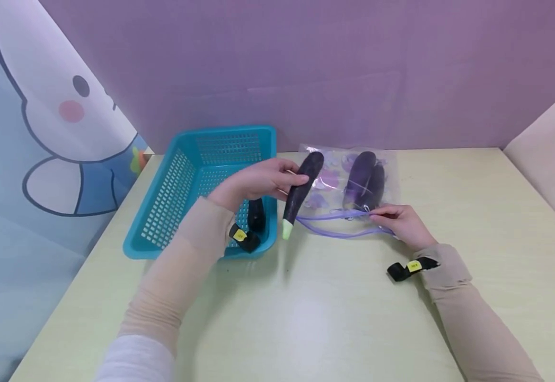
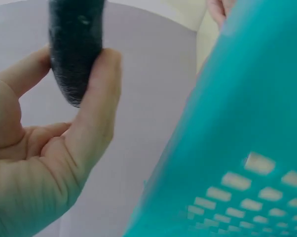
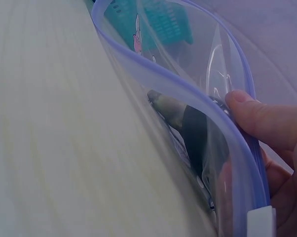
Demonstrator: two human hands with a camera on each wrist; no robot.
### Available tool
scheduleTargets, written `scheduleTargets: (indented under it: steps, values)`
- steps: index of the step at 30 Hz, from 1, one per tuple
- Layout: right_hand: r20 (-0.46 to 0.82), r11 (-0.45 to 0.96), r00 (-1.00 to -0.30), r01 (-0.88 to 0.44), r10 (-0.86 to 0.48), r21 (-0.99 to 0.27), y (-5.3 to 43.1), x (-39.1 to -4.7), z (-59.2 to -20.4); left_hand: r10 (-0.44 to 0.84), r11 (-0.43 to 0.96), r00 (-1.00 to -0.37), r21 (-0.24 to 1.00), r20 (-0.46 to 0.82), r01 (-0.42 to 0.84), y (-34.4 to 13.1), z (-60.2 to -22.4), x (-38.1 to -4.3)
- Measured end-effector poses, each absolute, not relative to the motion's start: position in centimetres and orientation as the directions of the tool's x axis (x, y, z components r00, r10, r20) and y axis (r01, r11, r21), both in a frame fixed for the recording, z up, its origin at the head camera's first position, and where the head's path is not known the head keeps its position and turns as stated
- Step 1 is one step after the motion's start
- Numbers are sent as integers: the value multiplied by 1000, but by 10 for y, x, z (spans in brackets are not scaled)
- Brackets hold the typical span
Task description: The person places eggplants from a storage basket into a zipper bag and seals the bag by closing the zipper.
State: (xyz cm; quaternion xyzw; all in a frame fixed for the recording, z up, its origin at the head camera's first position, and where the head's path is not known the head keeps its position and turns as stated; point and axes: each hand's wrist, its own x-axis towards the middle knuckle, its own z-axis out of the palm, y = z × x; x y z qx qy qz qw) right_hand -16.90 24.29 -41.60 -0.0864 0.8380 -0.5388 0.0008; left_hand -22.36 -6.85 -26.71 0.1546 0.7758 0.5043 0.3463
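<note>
Pinching a dark purple eggplant (image 1: 306, 179) between thumb and fingers, the left hand (image 1: 270, 179) in the head view hovers by the right rim of a teal basket (image 1: 140, 252); the eggplant's pale green end points down toward the person. Another eggplant (image 1: 256, 216) lies in the basket. The right hand (image 1: 403, 224) pinches the purple edge of a clear flower-printed bag (image 1: 327, 183), where two more eggplants (image 1: 360, 175) lie side by side on the tabletop (image 1: 306, 318). Each wrist has a black strap (image 1: 398, 272) with a yellow label (image 1: 414, 266), its marks too small to read. In the left wrist view, the thumb and fingers grip the eggplant near its dark rounded end, beside the basket's blurred wall. In the right wrist view, the thumb presses one side of the gaping bag mouth; a pale eggplant end shows through the plastic, and a white slider (image 3: 261, 222) sits on the purple zip.
</note>
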Motion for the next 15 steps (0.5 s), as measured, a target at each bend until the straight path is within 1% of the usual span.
scheduleTargets:
  steps: [5,11,15]
  values:
    - [93,407,-985,-144,-142,-902,244,-170,-417,587,526,-689,847,-426,-76,-53,-267,-222]
    - [101,412,-985,-149,-137,-899,244,-171,-421,586,533,-677,841,-445,-92,-40,-268,-220]
    - [101,410,-986,-148,-135,-900,245,-171,-421,603,545,-663,836,-443,-63,-33,-269,-216]
